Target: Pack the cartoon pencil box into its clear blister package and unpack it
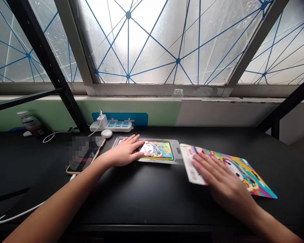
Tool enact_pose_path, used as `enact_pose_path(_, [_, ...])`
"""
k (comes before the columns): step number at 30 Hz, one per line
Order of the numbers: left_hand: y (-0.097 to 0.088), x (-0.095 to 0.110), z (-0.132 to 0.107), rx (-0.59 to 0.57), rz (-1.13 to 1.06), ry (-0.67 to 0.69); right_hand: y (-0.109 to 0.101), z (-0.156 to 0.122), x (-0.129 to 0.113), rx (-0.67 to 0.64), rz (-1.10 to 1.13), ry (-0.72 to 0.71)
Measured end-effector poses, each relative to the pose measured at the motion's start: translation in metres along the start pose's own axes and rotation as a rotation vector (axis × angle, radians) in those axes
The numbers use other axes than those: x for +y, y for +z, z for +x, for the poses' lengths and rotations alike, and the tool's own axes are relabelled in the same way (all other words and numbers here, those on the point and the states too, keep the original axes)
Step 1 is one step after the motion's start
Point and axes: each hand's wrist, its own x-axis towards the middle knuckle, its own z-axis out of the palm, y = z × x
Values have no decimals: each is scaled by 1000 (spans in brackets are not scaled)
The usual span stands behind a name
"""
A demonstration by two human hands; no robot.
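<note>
My left hand point(128, 151) lies flat with its fingers spread, pressing on the left part of a clear plastic blister pack point(176, 153). Inside the pack shows a brightly coloured packet point(158, 150) with a white cartoon face. Over at the right, my right hand point(223, 184) is on a colourful printed card point(253, 173), with the fingers stretched together across its top face. The thumb is hidden, apparently beneath the card. A white panel with small print forms the card's left end, close to the pack's right end.
Left of the pack lies a phone point(84, 157), partly blurred, with a white cable. Behind it are a white round-ended object point(106, 134) and a power strip point(119, 126). A bottle point(31, 123) leans at the far left. Black frame bars point(49, 67) rise on both sides before the window.
</note>
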Motion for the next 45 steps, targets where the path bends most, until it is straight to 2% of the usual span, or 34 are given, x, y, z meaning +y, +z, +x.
enact_pose_path(3, [10, 10, 4, 88, 8, -18, -6, 16, -56, -28, 37, -201])
enact_pose_path(6, [19, 23, 7, 187, 25, -11, 0, 42, -103, -140, 125, -280])
enact_pose_path(8, [24, 29, 8, 234, 35, 10, 10, 65, -120, -243, 204, -263])
enact_pose_path(11, [27, 33, 9, 258, 52, 43, 30, 101, -125, -285, 310, -216])
enact_pose_path(14, [26, 31, 10, 263, 68, 72, 44, 128, -120, -300, 457, -231])
enact_pose_path(16, [26, 29, 11, 265, 81, 82, 48, 136, -117, -310, 535, -210])
enact_pose_path(22, [25, 27, 16, 252, 109, 90, 55, 135, -110, -325, 688, -139])
enact_pose_path(30, [26, 28, 27, 210, 125, 61, 69, 143, -104, -338, 757, -178])
enact_pose_path(32, [27, 28, 28, 217, 130, 64, 73, 144, -105, -298, 712, -201])
enact_pose_path(35, [25, 28, 23, 260, 144, 61, 74, 144, -105, -156, 618, -222])
enact_pose_path(37, [23, 26, 17, 301, 171, 60, 70, 144, -99, -90, 552, -188])
enact_pose_path(40, [19, 21, 7, 307, 189, 60, 61, 146, -72, -93, 444, -32])
enact_pose_path(43, [15, 16, 2, 284, 169, 35, 57, 148, -27, -119, 345, 186])
enact_pose_path(45, [14, 14, 3, 285, 154, 18, 59, 148, 6, -203, 312, 284])
